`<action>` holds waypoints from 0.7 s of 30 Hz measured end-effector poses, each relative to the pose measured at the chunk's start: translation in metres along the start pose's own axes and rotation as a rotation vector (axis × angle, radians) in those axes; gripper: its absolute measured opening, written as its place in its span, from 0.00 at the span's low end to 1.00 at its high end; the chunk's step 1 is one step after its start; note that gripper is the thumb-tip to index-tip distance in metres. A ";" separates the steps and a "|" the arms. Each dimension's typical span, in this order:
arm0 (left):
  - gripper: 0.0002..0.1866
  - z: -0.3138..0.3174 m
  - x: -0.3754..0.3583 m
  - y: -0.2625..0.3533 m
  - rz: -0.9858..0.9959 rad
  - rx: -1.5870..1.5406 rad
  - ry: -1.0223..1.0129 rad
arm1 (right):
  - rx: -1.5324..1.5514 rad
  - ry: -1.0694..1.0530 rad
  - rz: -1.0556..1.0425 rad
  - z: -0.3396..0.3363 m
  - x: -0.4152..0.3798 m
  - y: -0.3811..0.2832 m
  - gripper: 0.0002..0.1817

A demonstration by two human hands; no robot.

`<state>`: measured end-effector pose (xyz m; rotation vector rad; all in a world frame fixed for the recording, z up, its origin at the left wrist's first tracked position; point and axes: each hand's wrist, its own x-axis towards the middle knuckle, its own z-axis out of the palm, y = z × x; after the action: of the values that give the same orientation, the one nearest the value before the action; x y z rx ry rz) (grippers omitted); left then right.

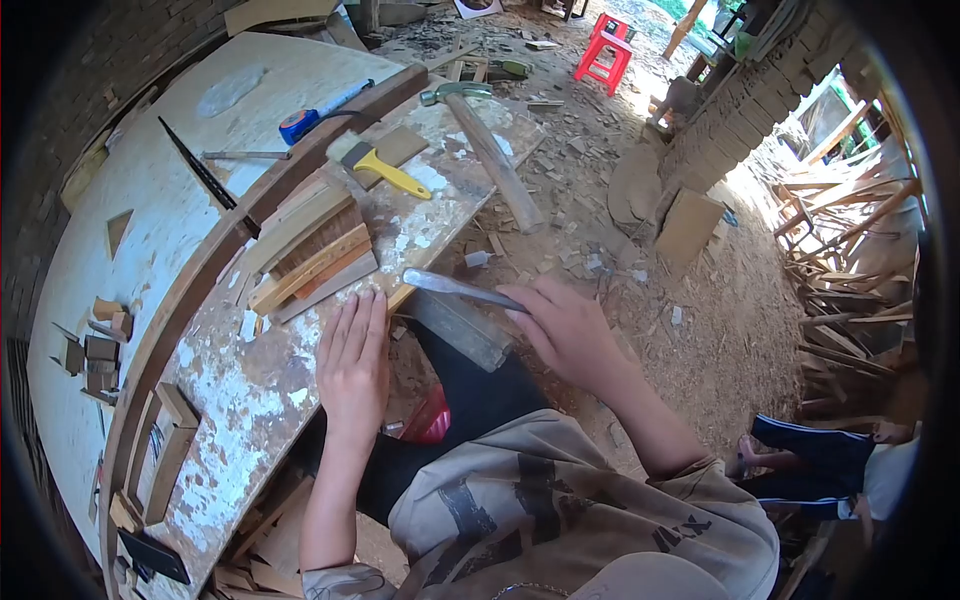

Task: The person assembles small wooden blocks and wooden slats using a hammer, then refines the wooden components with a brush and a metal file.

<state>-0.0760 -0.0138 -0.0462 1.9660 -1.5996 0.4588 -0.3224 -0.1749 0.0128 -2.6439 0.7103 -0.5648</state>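
Note:
My left hand (353, 345) lies flat near the workbench's (240, 400) front edge, fingers together and stretched out, just below a stack of wooden pieces (315, 245). In my right hand (560, 330) is a metal chisel-like tool (455, 288), its flat end pointing left over the bench edge. Beneath the tool, a grey wooden block (460, 328) rests over my lap. A yellow-handled brush (385, 170) lies beyond the stack, and a hammer (490, 150) with a wooden handle sticks out over the far edge of the bench.
A blue tape measure (298, 125) lies behind the long wooden rail (180, 320). Small wood blocks (101, 350) and a black phone (153, 556) are at the left. A red stool (606, 55) stands beyond; another person (815, 465) is at the lower right.

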 end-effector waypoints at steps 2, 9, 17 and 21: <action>0.32 0.000 0.000 0.000 0.003 -0.004 0.001 | 0.014 -0.007 0.029 0.000 -0.001 0.000 0.17; 0.22 -0.003 0.004 0.002 -0.021 0.039 0.008 | 0.021 -0.021 -0.023 -0.004 0.002 0.003 0.18; 0.23 -0.002 0.005 0.004 -0.032 0.035 -0.012 | -0.043 -0.050 -0.007 -0.001 0.004 0.004 0.17; 0.23 -0.003 0.005 0.005 -0.044 0.027 -0.027 | -0.031 -0.021 -0.013 0.003 0.005 0.007 0.17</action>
<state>-0.0794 -0.0169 -0.0402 2.0315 -1.5710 0.4399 -0.3200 -0.1823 0.0081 -2.6807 0.7014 -0.5327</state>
